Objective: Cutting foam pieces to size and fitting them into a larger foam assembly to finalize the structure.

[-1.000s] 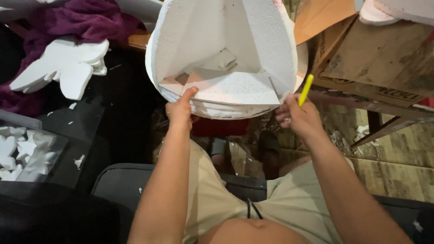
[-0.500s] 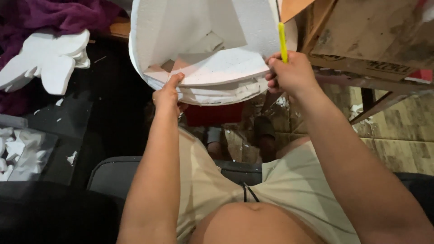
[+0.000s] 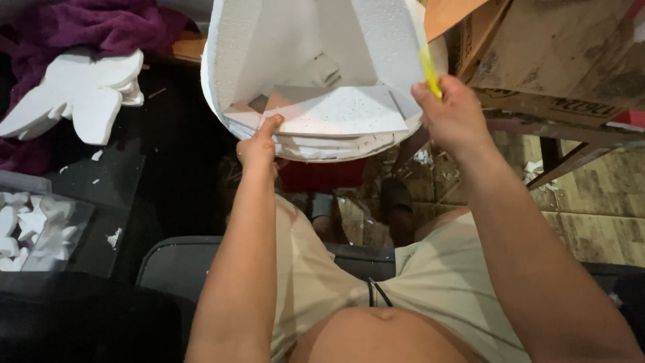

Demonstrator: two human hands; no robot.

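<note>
2 hands hold up a stack of white foam sheets (image 3: pixel 322 81) above the lap. The left hand (image 3: pixel 259 144) pinches the stack's lower left edge. The right hand (image 3: pixel 451 114) grips the right edge, closed around a yellow cutter (image 3: pixel 430 70). A cardboard box (image 3: pixel 557 54) sits just right. White foam cutouts (image 3: pixel 77 94) lie left beside purple cloth (image 3: pixel 87 27).

White foam cutouts (image 3: pixel 80 94) on purple cloth (image 3: pixel 87 27), tray of foam pieces (image 3: pixel 30 232), cardboard box (image 3: pixel 557 54)
</note>
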